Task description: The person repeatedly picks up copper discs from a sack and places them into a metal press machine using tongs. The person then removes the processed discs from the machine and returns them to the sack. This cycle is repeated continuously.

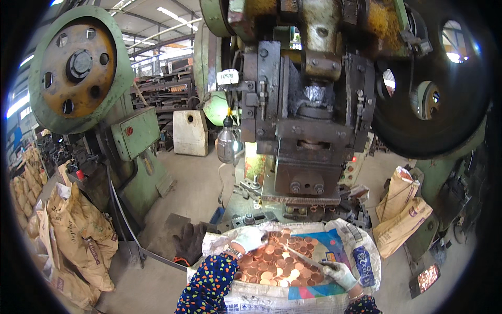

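Note:
Many round copper-coloured discs [277, 261] lie heaped on a white woven sack [214, 243] with blue and coloured print, spread out in front of me. My left hand [250, 239], in a white glove, reaches in from the left and touches the far left edge of the heap; its fingers are smeared and partly hidden. At the right edge of the discs, my right hand [341, 275], also gloved in white, is closed round a long thin metal tool [300, 255]. The tool points left and away across the discs. Patterned dark sleeves cover my forearms.
A large press [308, 178] with a heavy die block stands right behind the sack. A bottle-shaped lamp [227, 144] hangs at its left. Dark gloves [189, 243] lie left of the sack. Brown paper sacks [81, 230] stand left, others [402, 225] right. Another green press [78, 68] stands far left.

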`<state>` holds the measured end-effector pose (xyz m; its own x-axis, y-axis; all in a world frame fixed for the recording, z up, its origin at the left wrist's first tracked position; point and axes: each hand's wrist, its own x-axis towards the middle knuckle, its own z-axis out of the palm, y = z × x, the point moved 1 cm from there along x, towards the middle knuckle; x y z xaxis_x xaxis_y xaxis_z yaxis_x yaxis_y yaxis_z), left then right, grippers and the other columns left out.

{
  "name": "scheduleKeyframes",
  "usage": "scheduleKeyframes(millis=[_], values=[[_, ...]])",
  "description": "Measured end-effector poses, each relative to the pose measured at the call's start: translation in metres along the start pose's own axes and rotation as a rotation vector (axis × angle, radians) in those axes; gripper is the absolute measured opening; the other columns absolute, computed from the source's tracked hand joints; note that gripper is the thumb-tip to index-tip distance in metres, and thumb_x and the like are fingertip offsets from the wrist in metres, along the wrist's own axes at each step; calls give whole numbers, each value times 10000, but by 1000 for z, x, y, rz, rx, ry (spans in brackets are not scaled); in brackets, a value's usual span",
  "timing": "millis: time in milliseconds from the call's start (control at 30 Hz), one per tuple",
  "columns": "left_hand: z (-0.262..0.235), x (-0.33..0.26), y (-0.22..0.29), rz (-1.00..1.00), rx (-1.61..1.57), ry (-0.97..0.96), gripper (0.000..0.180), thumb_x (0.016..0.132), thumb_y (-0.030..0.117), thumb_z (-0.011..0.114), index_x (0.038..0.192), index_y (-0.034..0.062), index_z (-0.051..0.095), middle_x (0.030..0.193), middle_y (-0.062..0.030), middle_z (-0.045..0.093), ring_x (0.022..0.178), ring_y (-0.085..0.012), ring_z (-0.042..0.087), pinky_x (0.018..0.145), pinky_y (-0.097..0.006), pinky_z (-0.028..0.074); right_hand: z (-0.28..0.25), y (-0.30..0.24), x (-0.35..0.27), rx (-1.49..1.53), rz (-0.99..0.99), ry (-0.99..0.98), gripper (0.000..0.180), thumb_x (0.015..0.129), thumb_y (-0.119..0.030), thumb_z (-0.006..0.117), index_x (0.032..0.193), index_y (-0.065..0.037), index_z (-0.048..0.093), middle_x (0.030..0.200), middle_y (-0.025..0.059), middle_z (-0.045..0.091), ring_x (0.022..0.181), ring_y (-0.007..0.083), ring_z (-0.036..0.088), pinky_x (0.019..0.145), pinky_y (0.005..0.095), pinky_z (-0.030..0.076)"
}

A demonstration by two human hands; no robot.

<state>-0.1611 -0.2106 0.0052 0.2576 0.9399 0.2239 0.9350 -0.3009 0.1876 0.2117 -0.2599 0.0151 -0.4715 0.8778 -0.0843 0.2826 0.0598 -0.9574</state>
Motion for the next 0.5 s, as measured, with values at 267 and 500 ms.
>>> scheduleKeyframes(millis=[267,500], values=[[11,-5,-10,-23,57,106,293,776,352,629,938,111,667,889,-139,659,839,-309,630,750,-424,494,-8,-17,-15,286,-119,198,455,909,-198,618,1297,10,500,835,-29,563,663,28,473,584,181,404],[-12,-15,6,98,265,204,153,830,210,531,868,108,639,819,-66,616,773,-243,612,644,-372,499,-57,-53,21,-262,-175,133,463,893,-245,608,1259,24,522,845,18,612,734,82,541,683,247,479]])
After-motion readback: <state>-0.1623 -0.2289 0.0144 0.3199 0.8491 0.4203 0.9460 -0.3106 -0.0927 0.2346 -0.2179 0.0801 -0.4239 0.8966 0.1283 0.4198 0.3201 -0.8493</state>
